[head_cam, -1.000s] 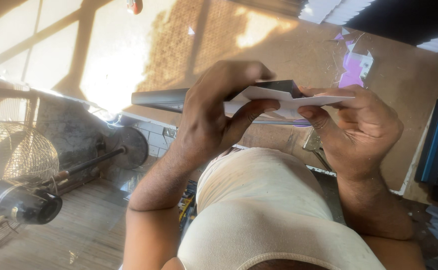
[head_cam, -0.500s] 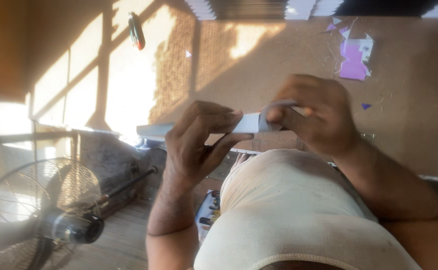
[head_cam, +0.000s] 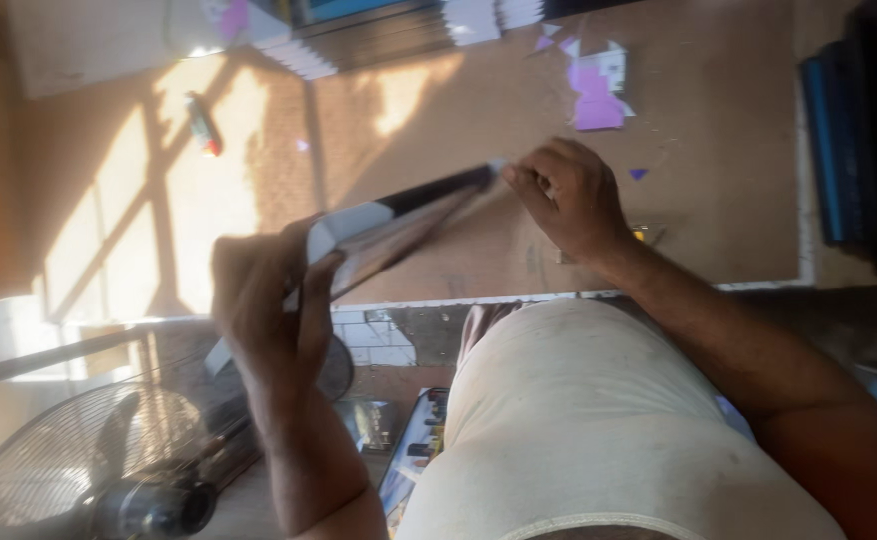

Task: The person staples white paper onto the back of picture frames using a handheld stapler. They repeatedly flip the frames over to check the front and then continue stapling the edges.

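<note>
A long folded sheet of card (head_cam: 399,225), white outside and dark along its upper edge, is held over the brown work table (head_cam: 719,200). My left hand (head_cam: 269,300) grips its near end, thumb and fingers wrapped round the fold. My right hand (head_cam: 569,195) pinches the far tip of the card, just above the table top. The card slopes up from left to right between the two hands.
Purple and white paper scraps (head_cam: 599,90) lie at the table's far side, beside stacks of white card (head_cam: 474,20). A small lighter (head_cam: 202,125) lies in the sunlit patch. Dark blue boards (head_cam: 839,150) stand at the right. A floor fan (head_cam: 99,470) sits lower left.
The view has swung down onto the table. My hands have moved apart, each now at one end of the card, which stretches out long between them.
</note>
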